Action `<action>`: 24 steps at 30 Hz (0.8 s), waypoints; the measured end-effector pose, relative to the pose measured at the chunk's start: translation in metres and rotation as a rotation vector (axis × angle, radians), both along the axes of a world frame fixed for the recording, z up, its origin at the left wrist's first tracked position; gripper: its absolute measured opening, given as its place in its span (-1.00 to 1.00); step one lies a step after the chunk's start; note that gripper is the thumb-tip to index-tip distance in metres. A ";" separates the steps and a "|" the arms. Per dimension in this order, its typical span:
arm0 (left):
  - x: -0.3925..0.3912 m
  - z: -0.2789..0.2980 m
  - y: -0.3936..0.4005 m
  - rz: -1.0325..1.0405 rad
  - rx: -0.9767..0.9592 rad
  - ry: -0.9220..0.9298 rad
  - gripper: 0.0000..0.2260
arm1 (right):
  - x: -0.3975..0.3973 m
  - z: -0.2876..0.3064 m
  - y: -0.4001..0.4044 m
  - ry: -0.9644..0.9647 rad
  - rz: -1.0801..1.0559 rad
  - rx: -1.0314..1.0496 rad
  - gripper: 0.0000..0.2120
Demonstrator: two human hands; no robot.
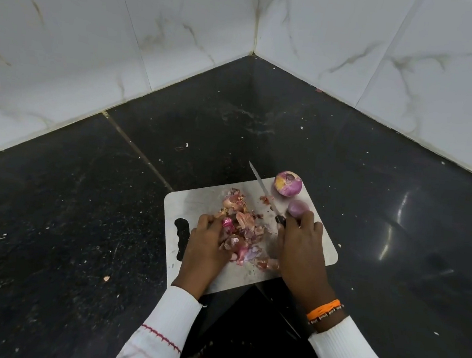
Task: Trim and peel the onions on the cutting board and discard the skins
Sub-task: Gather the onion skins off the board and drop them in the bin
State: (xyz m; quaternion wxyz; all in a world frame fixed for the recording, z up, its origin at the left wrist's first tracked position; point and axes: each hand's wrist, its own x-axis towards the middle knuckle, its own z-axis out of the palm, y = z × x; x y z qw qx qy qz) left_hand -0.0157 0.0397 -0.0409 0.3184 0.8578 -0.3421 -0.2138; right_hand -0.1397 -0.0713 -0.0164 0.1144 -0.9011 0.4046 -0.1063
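White marble-look wall tiles (186,24) fill the top of the view and meet in a corner at twelve o'clock. Below them spreads the black stone bench (68,206), speckled with crumbs, with a seam running from ten o'clock toward the centre.

A pale cutting board (195,201) lies on the bench just below the centre, its dark handle slot at nine o'clock of the board. The person's white sleeves come in from six o'clock, the right wrist wearing an orange band (323,309).

The right hand (302,245) rests on the board at its three o'clock side, its fingers curled round the dark handle of a knife (262,188), whose blade points away toward eleven o'clock, past the board's far edge. The left hand (204,245) lies on the board at its eight o'clock side, fingers bent against the heap of onion skins (243,228) in the middle of the board; whether they pinch any piece I cannot tell.

A peeled purple onion (288,183) sits at the board's one o'clock corner. A second, smaller peeled onion (297,207) lies just beside it toward five o'clock, touching the right hand's fingertips.
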 end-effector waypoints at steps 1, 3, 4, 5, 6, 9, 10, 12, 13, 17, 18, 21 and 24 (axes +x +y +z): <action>-0.002 0.000 0.001 0.007 -0.005 -0.002 -0.45 | -0.003 -0.006 -0.004 0.064 0.020 -0.043 -0.71; -0.006 -0.001 0.002 0.023 -0.003 -0.038 -0.40 | -0.009 -0.014 -0.010 0.169 0.043 -0.083 -0.71; -0.009 -0.001 0.003 0.031 -0.002 -0.062 -0.38 | -0.011 -0.016 -0.011 0.204 0.027 -0.094 -0.74; -0.012 -0.001 0.004 0.036 -0.004 -0.082 -0.37 | -0.013 -0.017 -0.010 0.205 0.002 -0.100 -0.78; -0.016 -0.001 0.005 0.035 -0.009 -0.101 -0.36 | -0.015 -0.018 -0.008 0.168 -0.022 -0.098 -0.78; -0.023 -0.002 0.011 0.004 -0.023 -0.112 -0.32 | -0.016 -0.021 -0.001 0.056 -0.054 -0.013 -0.69; -0.024 -0.003 0.012 -0.006 -0.027 -0.092 -0.28 | -0.016 -0.023 0.001 0.039 -0.041 0.003 -0.69; -0.024 -0.003 0.012 -0.020 -0.024 -0.058 -0.17 | -0.013 -0.026 0.006 0.006 -0.013 0.020 -0.71; -0.025 -0.003 0.012 -0.028 -0.010 -0.058 -0.12 | -0.011 -0.026 0.009 -0.009 0.008 0.026 -0.73; -0.028 -0.002 0.009 -0.064 0.048 -0.147 -0.14 | -0.004 -0.025 0.018 -0.029 0.121 0.043 -0.75; -0.028 -0.001 0.009 -0.068 0.048 -0.160 -0.16 | -0.004 -0.024 0.017 -0.040 0.136 0.083 -0.76; -0.026 0.001 0.009 -0.057 -0.016 -0.128 -0.21 | -0.009 -0.017 0.011 -0.169 0.094 0.142 -0.81; -0.024 0.008 0.014 -0.021 -0.139 -0.117 -0.31 | -0.021 -0.009 0.003 -0.238 0.014 0.221 -0.85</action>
